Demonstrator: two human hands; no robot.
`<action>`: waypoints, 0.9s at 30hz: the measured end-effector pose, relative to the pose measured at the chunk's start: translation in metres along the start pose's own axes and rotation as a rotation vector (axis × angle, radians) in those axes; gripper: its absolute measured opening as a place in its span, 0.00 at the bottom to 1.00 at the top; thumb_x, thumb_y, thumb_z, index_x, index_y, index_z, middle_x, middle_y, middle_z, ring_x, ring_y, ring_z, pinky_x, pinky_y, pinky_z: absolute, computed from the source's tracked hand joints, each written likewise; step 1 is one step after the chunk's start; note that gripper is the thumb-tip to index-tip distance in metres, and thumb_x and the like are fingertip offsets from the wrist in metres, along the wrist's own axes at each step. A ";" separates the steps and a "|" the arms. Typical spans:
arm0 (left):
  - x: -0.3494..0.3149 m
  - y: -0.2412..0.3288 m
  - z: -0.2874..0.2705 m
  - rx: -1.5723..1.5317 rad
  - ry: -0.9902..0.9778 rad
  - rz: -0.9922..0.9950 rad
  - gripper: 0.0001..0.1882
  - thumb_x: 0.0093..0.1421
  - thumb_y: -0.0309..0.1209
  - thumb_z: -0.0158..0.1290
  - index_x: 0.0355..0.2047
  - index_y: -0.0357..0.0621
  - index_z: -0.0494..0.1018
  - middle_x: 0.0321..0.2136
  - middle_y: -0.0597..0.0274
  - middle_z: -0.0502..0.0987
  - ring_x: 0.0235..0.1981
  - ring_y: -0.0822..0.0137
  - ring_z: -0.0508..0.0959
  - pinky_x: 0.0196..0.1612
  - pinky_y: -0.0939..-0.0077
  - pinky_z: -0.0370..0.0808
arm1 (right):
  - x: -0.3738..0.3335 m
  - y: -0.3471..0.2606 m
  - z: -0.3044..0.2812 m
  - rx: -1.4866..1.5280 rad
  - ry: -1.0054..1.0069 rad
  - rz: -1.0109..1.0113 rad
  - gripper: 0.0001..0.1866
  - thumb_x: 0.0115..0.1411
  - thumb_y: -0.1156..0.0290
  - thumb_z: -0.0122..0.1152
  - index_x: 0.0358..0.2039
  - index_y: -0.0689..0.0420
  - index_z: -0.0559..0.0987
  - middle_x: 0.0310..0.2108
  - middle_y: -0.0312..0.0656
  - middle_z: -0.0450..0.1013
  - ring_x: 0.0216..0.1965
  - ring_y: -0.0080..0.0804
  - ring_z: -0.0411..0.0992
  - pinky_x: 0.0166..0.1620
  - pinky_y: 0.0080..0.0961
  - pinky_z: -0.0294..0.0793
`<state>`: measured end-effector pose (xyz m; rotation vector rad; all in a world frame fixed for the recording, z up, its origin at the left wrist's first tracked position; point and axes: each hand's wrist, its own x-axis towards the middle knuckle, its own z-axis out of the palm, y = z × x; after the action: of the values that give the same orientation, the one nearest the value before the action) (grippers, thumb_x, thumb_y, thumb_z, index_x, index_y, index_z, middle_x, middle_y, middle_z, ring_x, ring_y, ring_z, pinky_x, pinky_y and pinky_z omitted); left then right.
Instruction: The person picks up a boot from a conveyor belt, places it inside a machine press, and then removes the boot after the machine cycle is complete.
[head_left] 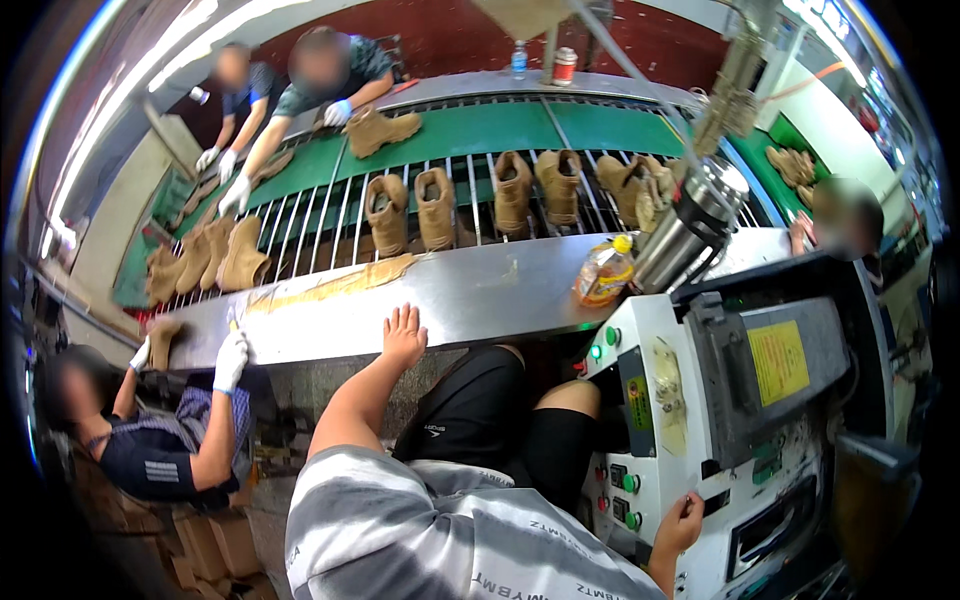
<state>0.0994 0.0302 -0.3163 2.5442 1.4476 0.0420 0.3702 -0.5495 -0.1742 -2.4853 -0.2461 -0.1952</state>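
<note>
My left hand (pixel 404 336) lies palm down on the near edge of the metal ledge (pixel 470 290), fingers stretched out and holding nothing. Down at the right, my right hand (pixel 682 522) is held beside the white machine (pixel 640 330), its fingers curled together; whatever may be in them cannot be made out. Beyond the ledge, tan boots (pixel 436 208) stand in pairs on the roller conveyor (pixel 330 225). A brown-stained strip (pixel 330 288) runs along the ledge, left of my left hand.
A steel flask (pixel 695 222) and a yellow-capped bottle (pixel 604 272) stand on the ledge at right. A gloved co-worker (pixel 165 450) sits at left. Two people work across the green belt (pixel 450 145), one near a tan boot (pixel 380 130). Another person (pixel 845 215) is at right.
</note>
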 end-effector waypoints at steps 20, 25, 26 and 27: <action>0.004 -0.020 -0.016 -0.290 0.041 0.155 0.30 0.60 0.46 0.49 0.58 0.43 0.64 0.64 0.43 0.55 0.67 0.44 0.50 0.66 0.44 0.44 | -0.100 -0.249 0.237 0.537 -0.564 -0.487 0.06 0.53 0.78 0.62 0.34 0.60 0.78 0.24 0.43 0.74 0.25 0.31 0.74 0.32 0.24 0.73; 0.069 -0.096 -0.068 -0.929 0.096 0.000 0.13 0.61 0.38 0.51 0.36 0.42 0.78 0.32 0.52 0.80 0.36 0.59 0.80 0.43 0.65 0.74 | -0.072 -0.406 0.414 0.343 -0.547 -0.723 0.06 0.50 0.66 0.60 0.28 0.52 0.76 0.20 0.42 0.73 0.23 0.46 0.73 0.27 0.41 0.70; 0.094 -0.111 -0.088 -0.864 0.176 -0.021 0.13 0.61 0.38 0.51 0.34 0.40 0.78 0.29 0.53 0.80 0.31 0.61 0.79 0.39 0.68 0.74 | -0.056 -0.427 0.439 0.280 -0.544 -0.826 0.07 0.49 0.63 0.60 0.25 0.52 0.76 0.20 0.42 0.74 0.23 0.46 0.73 0.27 0.41 0.71; 0.124 -0.129 -0.110 -0.804 0.258 -0.048 0.14 0.62 0.37 0.50 0.32 0.39 0.78 0.26 0.54 0.80 0.26 0.64 0.79 0.35 0.70 0.74 | -0.044 -0.444 0.462 0.211 -0.548 -0.936 0.09 0.49 0.60 0.60 0.23 0.52 0.76 0.20 0.42 0.74 0.23 0.46 0.73 0.27 0.42 0.71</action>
<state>0.0394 0.2185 -0.2442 1.8784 1.2198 0.7950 0.2664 0.0729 -0.2934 -1.9839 -1.5554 0.1390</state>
